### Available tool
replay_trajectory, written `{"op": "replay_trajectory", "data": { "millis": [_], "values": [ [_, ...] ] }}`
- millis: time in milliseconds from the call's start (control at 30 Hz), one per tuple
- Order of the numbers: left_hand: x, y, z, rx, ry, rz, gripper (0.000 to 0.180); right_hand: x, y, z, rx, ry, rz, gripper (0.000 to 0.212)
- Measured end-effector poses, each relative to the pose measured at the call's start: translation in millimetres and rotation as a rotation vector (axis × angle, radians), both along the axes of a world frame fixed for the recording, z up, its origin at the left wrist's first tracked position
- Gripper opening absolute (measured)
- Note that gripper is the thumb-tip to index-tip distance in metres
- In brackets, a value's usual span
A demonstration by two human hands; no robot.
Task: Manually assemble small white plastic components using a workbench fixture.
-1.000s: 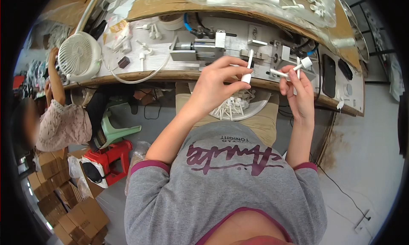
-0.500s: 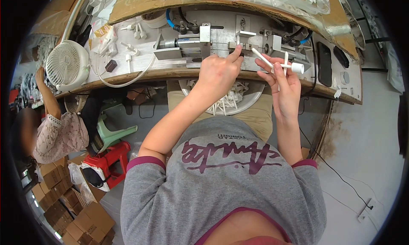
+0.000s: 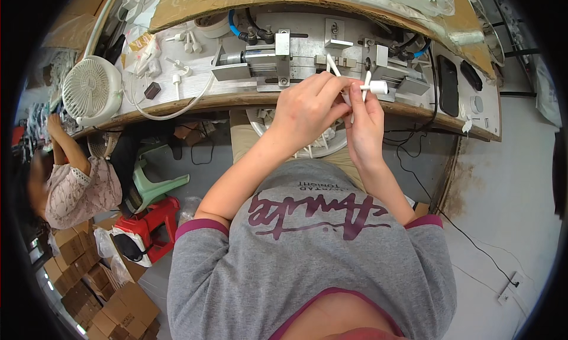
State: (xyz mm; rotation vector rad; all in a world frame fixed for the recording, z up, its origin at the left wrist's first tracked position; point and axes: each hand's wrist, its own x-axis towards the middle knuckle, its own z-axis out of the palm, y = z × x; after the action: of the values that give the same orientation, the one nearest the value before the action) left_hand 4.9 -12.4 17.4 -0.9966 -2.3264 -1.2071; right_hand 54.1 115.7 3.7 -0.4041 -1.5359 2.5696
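Observation:
My left hand (image 3: 309,110) and my right hand (image 3: 365,127) meet just in front of the metal fixture. Between my right thumb and fingers is a white plastic fitting (image 3: 377,88) with a ribbed round cap and thin crossing stems. The fingers of my left hand are curled and pressed together against my right fingertips. What they pinch is hidden behind the knuckles. A white rod (image 3: 333,65) sticks up beyond my left fingers, in front of the fixture's small clamp block (image 3: 349,62). Below my hands, a bowl (image 3: 258,126) of white plastic pieces sits at my lap, partly covered.
Metal cylinders (image 3: 254,62) with blue and black hoses flank the fixture. A white fan (image 3: 92,90) and loose white fittings (image 3: 178,78) are at left; a black phone (image 3: 448,86) lies at right. Cardboard (image 3: 331,1) overhangs the back. Another person (image 3: 83,186) works at far left.
My left hand has drawn back from the clamp block, its pointing finger now curled. My right hand has moved left with the white fitting, and the two hands now touch.

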Motion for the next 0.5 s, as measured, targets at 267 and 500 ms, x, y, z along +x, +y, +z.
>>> {"op": "replay_trajectory", "data": {
  "millis": [267, 500],
  "values": [
    [-2, -20, -3, -0.100, 0.115, 0.083, 0.028, -5, 29, -4, 0.406, 0.087, -0.025, 0.022],
    [-15, -10, -16, -0.505, 0.145, 0.083, 0.023, 1, 31, 3, 0.493, 0.117, 0.025, 0.017]
  ]
}}
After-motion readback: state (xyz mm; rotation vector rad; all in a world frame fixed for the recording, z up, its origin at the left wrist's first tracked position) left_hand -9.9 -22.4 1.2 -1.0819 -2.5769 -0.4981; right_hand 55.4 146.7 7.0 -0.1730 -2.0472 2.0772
